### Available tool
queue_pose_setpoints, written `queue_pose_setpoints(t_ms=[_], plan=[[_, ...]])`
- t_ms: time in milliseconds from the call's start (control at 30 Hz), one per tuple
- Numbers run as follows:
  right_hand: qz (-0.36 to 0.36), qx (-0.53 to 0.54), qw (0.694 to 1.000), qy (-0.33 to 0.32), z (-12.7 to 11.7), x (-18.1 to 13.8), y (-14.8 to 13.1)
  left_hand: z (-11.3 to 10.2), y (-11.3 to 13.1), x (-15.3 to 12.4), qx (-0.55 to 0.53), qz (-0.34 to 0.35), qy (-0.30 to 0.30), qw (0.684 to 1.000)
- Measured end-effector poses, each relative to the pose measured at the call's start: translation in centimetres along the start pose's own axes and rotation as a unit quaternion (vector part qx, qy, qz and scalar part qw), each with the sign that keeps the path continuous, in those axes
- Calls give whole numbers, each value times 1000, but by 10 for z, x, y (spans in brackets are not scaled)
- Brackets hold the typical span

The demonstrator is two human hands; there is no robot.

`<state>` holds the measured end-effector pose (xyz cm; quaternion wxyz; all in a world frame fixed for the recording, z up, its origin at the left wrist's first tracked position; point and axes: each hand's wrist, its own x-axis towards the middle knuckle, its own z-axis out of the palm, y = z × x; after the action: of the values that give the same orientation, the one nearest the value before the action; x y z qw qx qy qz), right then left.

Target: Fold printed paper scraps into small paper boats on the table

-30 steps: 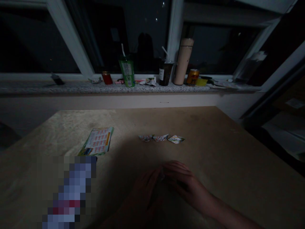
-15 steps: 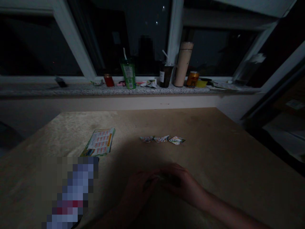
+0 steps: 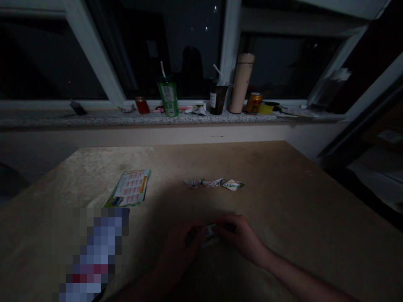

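Both my hands meet low in the middle of the view, over the shadowed tabletop. Between them is a small piece of printed paper (image 3: 209,235), dim and partly covered by fingers. My left hand (image 3: 184,242) pinches its left side, and my right hand (image 3: 241,235) pinches its right side. Just beyond them three small folded paper pieces lie in a row: a boat-like one (image 3: 193,183), a similar one (image 3: 213,183) in the middle, and a diamond-shaped one (image 3: 233,184) at the right. A stack of printed cards (image 3: 130,188) lies to the left.
A blurred-out bluish object (image 3: 100,247) lies at the table's left front. On the granite windowsill (image 3: 189,120) stand a green cup (image 3: 168,96), a dark cup (image 3: 218,100), a pale thermos (image 3: 242,84), an orange can (image 3: 253,103) and a red jar (image 3: 142,105).
My hands have drawn slightly apart, and more of the printed paper shows between the fingers. The folded pieces and the cards stay where they were.
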<state>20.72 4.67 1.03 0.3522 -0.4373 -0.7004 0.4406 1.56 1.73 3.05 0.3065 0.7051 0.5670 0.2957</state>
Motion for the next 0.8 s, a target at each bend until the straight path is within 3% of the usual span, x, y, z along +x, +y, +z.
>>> queue_pose_setpoints(t_ms=[100, 367, 500, 800], plan=[[-17, -24, 999, 14, -1, 1, 3, 1, -2, 0, 23, 8, -6, 1000], [-164, -142, 976, 18, -5, 5, -1, -2, 3, -1, 99, 79, -50, 991], [-171, -162, 972, 7, -4, 5, 1, -6, 2, -1, 163, 132, -64, 976], [-171, -205, 964, -5, -4, 5, 1, -7, -3, 1, 206, 159, -60, 964]])
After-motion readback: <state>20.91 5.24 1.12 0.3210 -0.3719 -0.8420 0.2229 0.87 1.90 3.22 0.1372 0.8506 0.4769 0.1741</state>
